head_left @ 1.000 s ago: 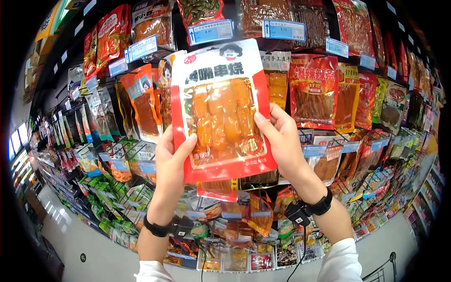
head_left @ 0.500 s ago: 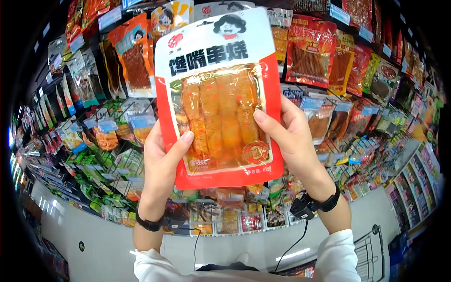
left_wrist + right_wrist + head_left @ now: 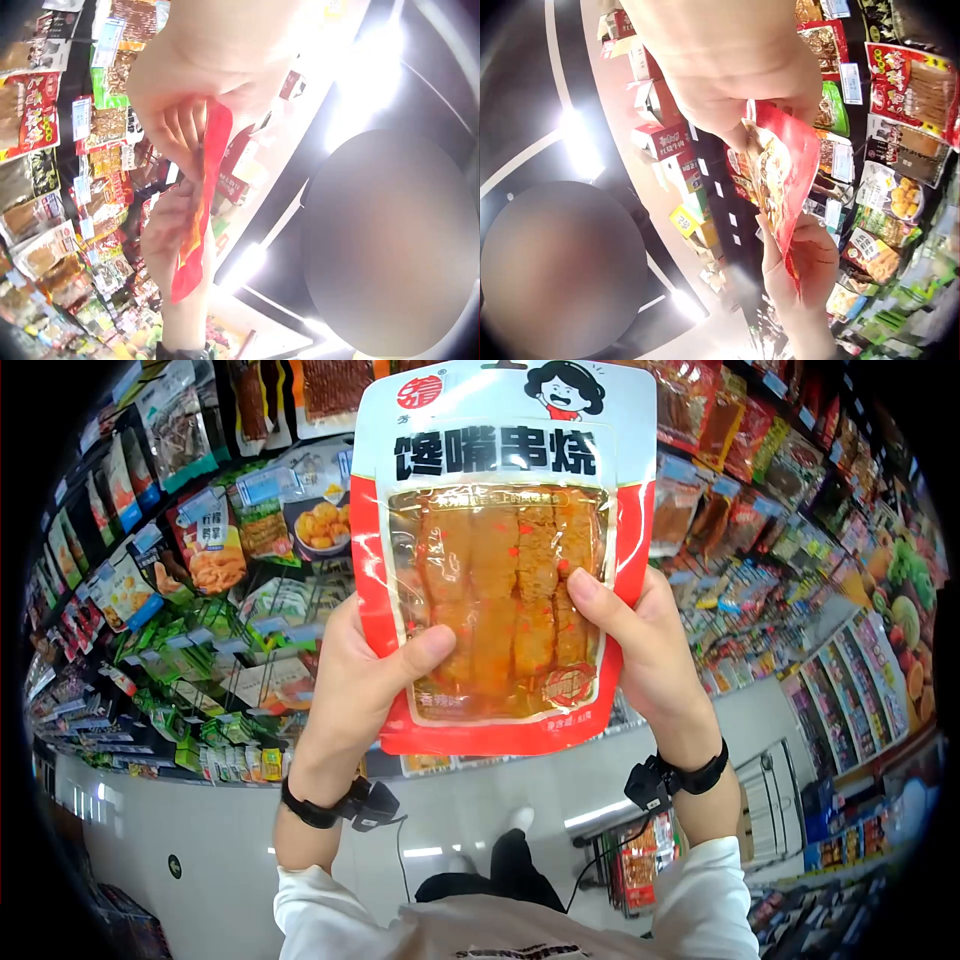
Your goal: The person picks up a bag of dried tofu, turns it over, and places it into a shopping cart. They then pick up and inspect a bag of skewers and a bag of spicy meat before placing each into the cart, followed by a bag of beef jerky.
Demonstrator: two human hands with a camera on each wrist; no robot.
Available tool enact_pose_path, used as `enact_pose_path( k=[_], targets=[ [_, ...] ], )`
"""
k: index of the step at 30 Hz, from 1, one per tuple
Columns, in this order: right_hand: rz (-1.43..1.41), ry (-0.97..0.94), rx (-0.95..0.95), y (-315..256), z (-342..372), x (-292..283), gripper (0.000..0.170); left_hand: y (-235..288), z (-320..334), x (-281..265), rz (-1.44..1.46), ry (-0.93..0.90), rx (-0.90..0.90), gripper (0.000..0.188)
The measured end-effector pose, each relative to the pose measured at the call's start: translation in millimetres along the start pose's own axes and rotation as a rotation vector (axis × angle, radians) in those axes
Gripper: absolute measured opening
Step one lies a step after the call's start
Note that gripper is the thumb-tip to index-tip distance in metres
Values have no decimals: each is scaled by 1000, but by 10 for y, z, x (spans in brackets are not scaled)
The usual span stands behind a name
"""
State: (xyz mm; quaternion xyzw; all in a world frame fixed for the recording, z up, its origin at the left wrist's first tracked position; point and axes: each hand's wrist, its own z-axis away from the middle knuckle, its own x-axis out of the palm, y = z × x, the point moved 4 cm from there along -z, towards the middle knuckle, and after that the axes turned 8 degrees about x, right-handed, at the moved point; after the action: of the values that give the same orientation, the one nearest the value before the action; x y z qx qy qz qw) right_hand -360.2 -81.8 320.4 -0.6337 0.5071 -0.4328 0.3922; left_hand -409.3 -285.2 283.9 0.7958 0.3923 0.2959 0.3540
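Note:
A red and white snack packet (image 3: 500, 590) with a clear window over orange-brown strips is held upright in front of my chest. My left hand (image 3: 375, 670) grips its lower left edge, thumb lying on the window and fingers behind. On the opposite edge my right hand (image 3: 645, 645) holds it the same way, its thumb a little higher. Seen edge-on in the left wrist view, the packet (image 3: 206, 172) passes between both hands, the fingers curled behind it. The right wrist view shows the packet (image 3: 787, 165) slightly bowed, its red back turned to the shelf.
Hanging snack packets fill the shelf rack (image 3: 270, 590) beyond my hands. At lower right, a wire shopping cart (image 3: 775, 810) stands on the pale floor (image 3: 230, 840). A magazine-like rack (image 3: 850, 690) is at the right. Cartons (image 3: 664, 139) line a high shelf.
The view has tilted down, bringing floor and my legs into sight. The packet has come closer and looks larger. Both hands keep their grip on its sides.

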Motion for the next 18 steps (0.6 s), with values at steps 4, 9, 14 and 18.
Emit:
enact_pose_path(
  k=[4,9,14,18],
  targets=[
    [52,75,36,-9,359,67,29,134,173,158,127,-41,-45,44],
    [49,212,55,-176,889,-2,27,9,297,486,280,-165,-175,36],
    [153,451,-13,-366,1565,-283,26,-117,402,1013,87,-291,-115,53],
    [340,694,-126,-578,2267,-537,25,-79,639,1707,-300,-218,312,66]
  ],
)
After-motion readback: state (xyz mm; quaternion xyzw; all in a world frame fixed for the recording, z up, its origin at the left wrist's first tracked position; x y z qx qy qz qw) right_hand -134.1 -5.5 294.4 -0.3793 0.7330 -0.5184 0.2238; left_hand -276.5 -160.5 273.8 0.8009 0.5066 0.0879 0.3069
